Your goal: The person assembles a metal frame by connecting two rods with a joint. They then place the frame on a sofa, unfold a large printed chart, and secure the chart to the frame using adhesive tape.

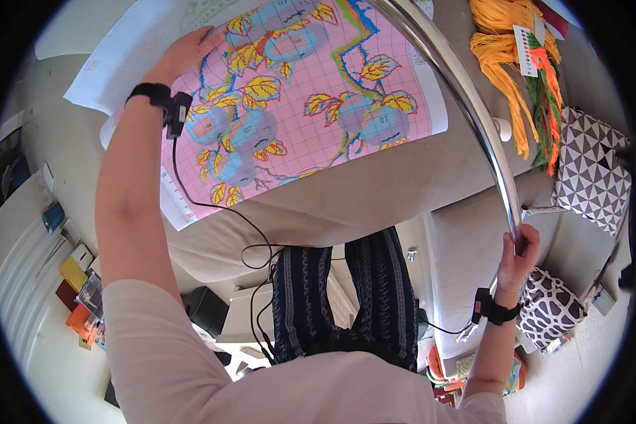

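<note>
A large sheet of pink, gridded cross-stitch cloth (297, 127), printed with yellow leaves and blue-purple fruit, lies over a beige covered surface. On its left part rests my left hand (191, 53), fingers stretched out over the print. A long shiny metal tube (473, 106) runs along the right of the cloth; it looks bowed in this view. My right hand (519, 258) is closed around the tube's near end. Black bands with small boxes and cables sit on both my wrists.
Orange thread skeins (502, 63) and a thread card (526, 53) with green and red-orange strands lie at the far right. Patterned cushions (593, 169) are beyond them. A black cable (212, 205) hangs from my left wrist over the cloth's near edge.
</note>
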`<state>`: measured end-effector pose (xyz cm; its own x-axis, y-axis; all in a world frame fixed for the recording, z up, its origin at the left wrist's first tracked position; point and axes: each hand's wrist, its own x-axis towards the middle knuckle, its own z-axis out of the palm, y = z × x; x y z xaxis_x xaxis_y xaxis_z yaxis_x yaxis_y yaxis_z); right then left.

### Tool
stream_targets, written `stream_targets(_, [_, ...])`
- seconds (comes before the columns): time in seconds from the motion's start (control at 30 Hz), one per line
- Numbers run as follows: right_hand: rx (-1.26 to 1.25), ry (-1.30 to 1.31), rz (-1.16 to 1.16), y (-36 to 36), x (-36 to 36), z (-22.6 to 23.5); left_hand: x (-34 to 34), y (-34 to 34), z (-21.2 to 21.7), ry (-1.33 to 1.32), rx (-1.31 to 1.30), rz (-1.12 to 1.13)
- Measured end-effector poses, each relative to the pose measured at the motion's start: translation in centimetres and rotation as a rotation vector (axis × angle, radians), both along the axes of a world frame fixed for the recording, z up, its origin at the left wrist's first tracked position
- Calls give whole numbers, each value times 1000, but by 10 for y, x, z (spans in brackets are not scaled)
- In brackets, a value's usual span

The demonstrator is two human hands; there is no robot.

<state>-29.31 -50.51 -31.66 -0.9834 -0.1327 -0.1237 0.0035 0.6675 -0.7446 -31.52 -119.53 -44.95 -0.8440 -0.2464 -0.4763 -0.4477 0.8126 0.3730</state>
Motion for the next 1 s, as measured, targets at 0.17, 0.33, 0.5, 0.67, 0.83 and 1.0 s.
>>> stream_targets(0.17, [23, -4, -16, 8, 5, -4, 64, 69, 41, 310, -440, -197])
stream_targets(0.33, [8, 14, -22, 12, 12, -7, 182, 211, 62, 316, -356, -228])
stream_targets(0.5, [-8, -4, -41, 11, 9, -7, 212, 248, 55, 321, -103, -228])
stream_targets(0.67, [-32, -8, 45, 7, 3, -8, 194, 251, 33, 95, 132, -343])
stream_targets(0.83, [-16, -46, 110, 5, 3, -10, 229, 283, 14, -86, 183, -391])
stream_targets(1.0, [62, -8, 263, -10, -5, -14, 264, 313, 19, -155, 207, -466])
